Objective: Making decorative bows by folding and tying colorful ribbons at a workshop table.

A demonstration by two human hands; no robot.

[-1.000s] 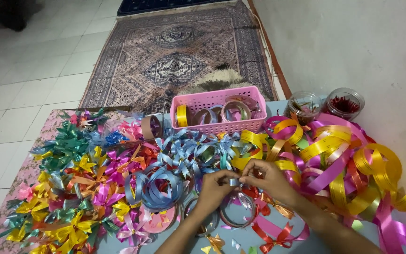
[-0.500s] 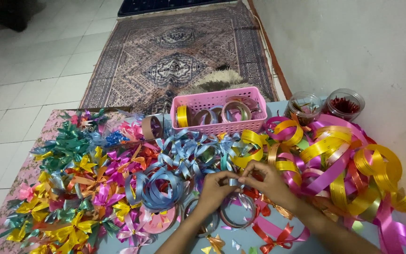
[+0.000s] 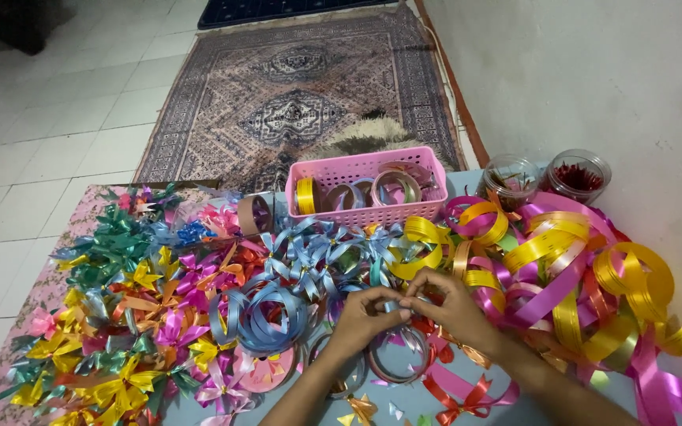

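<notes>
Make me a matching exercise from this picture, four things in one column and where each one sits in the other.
Things:
1. pink plastic basket
2. two clear round jars
3. pile of finished ribbon bows
4. loose yellow and pink ribbon curls

Places:
A. far right corner by the wall
B. left side of the table
C. right of the hands
D. centre back edge

Pairs: 1-D, 2-A, 3-B, 4-C

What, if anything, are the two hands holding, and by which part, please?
Left hand and right hand pinch a small pale blue ribbon piece between their fingertips, at its middle.
</notes>
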